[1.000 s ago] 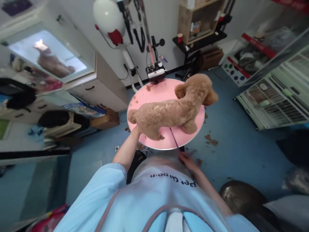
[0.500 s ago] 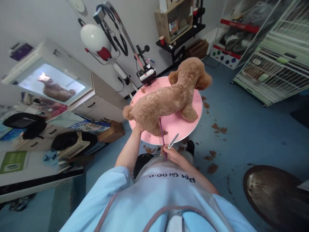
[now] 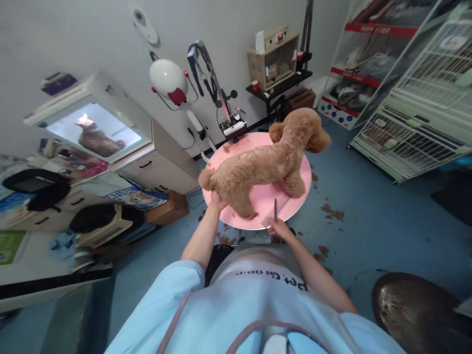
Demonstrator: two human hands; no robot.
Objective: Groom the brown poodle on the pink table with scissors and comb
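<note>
A curly brown dog (image 3: 258,169) stands on a round pink table (image 3: 236,216), its head toward the right. My left hand (image 3: 218,199) is closed at the back of its hind leg, just below the tail; some of the fingers are hidden by fur. Close to the table's near edge, my right hand (image 3: 279,227) is closed around a pair of scissors (image 3: 275,210), blades pointing away from me. A thin purple comb (image 3: 284,202), smeared by motion, extends from the same hand over the tabletop.
Behind the table are a white-and-red dryer (image 3: 167,81) on a stand and a grooming arm (image 3: 217,83) with a small tool tray (image 3: 234,129). Hair clumps (image 3: 332,212) lie on the blue floor. White cages (image 3: 409,132) stand right; a lit box with a cat (image 3: 94,140) is left.
My right hand has moved right and forward, and the comb and scissors have swung to new angles. The left hand remains at the dog's rear. The camera view has shifted.
</note>
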